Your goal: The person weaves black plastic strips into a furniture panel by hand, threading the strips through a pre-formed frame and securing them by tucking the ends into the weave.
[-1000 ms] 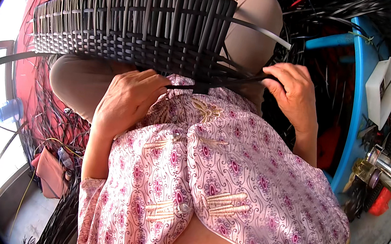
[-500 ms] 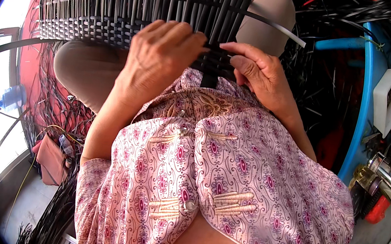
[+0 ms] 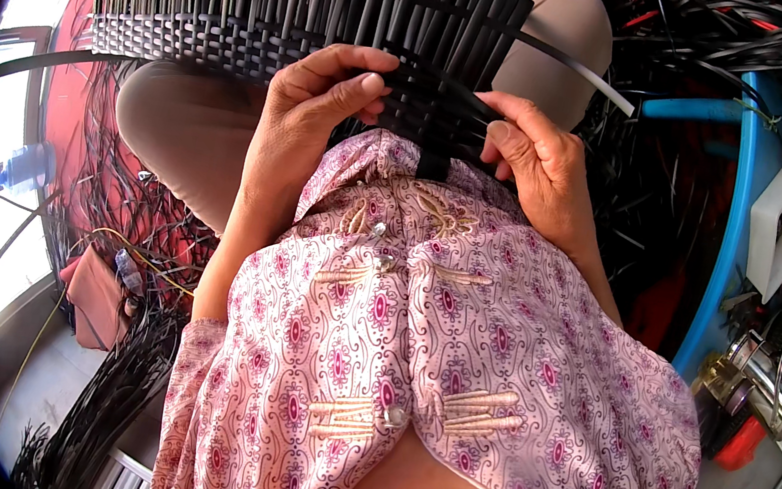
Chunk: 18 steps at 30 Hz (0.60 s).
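A black woven wicker panel (image 3: 276,0) of flat plastic strips rests across my knees at the top of the view. My left hand (image 3: 304,115) pinches the panel's lower edge, thumb and fingers closed on the loose black strips (image 3: 441,110). My right hand (image 3: 536,155) grips the same bundle of strips from the right, thumb on top. One strip end (image 3: 579,70) sticks out to the right past my knee. My pink patterned tunic (image 3: 426,351) fills the middle of the view.
Heaps of loose black strips (image 3: 99,403) lie on the floor at left and behind. A blue metal frame (image 3: 730,245) stands at right, with metal tool parts (image 3: 765,381) beside it. A plastic bottle (image 3: 23,169) sits near the window at left.
Both hands have come up from my lap to the panel's lower edge and closed together on the strips. The panel has shifted slightly lower and nearer.
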### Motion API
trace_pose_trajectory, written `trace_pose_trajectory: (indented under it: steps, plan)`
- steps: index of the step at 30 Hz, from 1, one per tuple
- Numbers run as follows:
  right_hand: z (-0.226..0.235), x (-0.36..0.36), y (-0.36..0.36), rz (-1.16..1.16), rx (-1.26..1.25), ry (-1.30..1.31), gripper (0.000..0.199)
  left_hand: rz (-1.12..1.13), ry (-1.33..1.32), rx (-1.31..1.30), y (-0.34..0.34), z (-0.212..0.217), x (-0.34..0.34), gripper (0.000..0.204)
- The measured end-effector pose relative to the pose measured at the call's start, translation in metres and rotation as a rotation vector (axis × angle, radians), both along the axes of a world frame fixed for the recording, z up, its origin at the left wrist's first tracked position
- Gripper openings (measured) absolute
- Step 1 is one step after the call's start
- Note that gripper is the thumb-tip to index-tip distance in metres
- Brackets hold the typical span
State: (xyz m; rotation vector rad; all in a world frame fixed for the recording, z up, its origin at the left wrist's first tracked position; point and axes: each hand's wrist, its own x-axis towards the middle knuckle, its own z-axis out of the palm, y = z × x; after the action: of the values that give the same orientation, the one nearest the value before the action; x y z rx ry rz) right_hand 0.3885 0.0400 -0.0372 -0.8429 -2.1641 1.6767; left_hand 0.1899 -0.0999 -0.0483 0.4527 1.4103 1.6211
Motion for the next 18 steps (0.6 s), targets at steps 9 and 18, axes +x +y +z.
trace_pose_trajectory:
  steps: [9,18]
  plan:
    - [-0.006,0.001,0.004,-0.005,-0.382,-0.042,0.027,0.020,0.345,0.116,-0.003,0.003,0.007,0.041]
    - [-0.007,-0.001,0.003,-0.140,-0.511,0.033,0.025,0.040,0.382,0.080,-0.005,-0.004,0.010,0.034]
